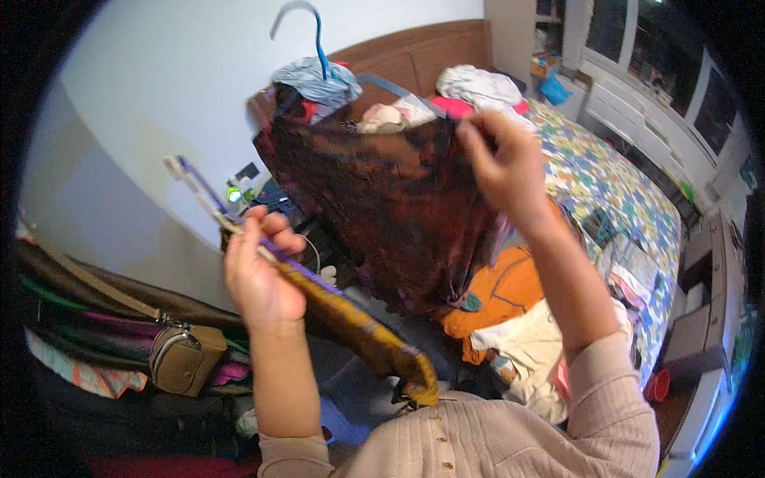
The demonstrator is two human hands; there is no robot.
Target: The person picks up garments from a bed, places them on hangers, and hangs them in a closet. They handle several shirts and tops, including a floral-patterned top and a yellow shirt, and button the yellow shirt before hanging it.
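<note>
My right hand (502, 163) is closed on the upper corner of a dark reddish-brown garment (374, 207), which hangs spread out in front of me. A blue hanger (321, 44) has its hook above that garment, and its grey-blue arm slopes toward my right hand. To the left and lower, my left hand (267, 267) is closed around thin purple and white bars (207, 191) that look like hangers. A mustard-yellow and purple cloth (358, 323) trails from these bars toward my waist. Motion blurs the bars and parts of the garment.
A bed with a floral sheet (606, 159) lies at the right, with white clothes (478, 88), an orange garment (502, 291) and a cream garment (526, 350) on it. Clothes and a brown bag (187, 358) hang at the left. A wooden headboard (446, 48) stands behind.
</note>
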